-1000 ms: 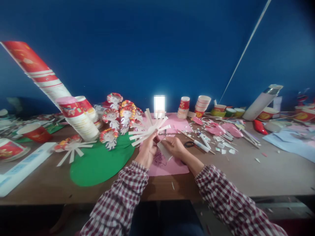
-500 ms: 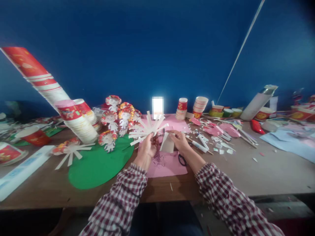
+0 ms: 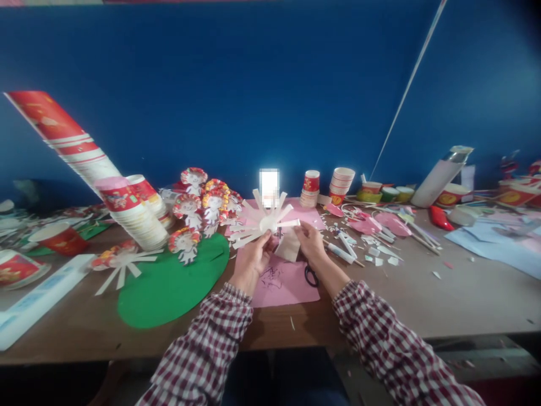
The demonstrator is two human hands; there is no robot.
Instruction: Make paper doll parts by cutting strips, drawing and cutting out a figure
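My left hand (image 3: 252,260) pinches a paper cup cut into strips (image 3: 267,221), its pale strips splayed out like rays around the base. The fingers of my right hand (image 3: 313,249) are closed at the tip of a strip on the cup's right side. Below them is a wide off-white paper piece (image 3: 288,246); whether it is joined to the cup I cannot tell. Underneath both hands lies a pink sheet (image 3: 287,293) with dark scribbles. Black-handled scissors (image 3: 311,276) rest at its right edge, partly behind my right wrist.
Left of my hands lies a green paper oval (image 3: 169,296), with several paper figures (image 3: 215,204) behind it. A leaning stack of paper cups (image 3: 139,223) stands farther left. To the right are cup stacks (image 3: 342,183), paper scraps (image 3: 378,255) and a marker (image 3: 340,252).
My right hand has shifted slightly right, from over the wide paper piece to a strip's tip. The strip-cut cup has turned more face-on and sits a little farther right.
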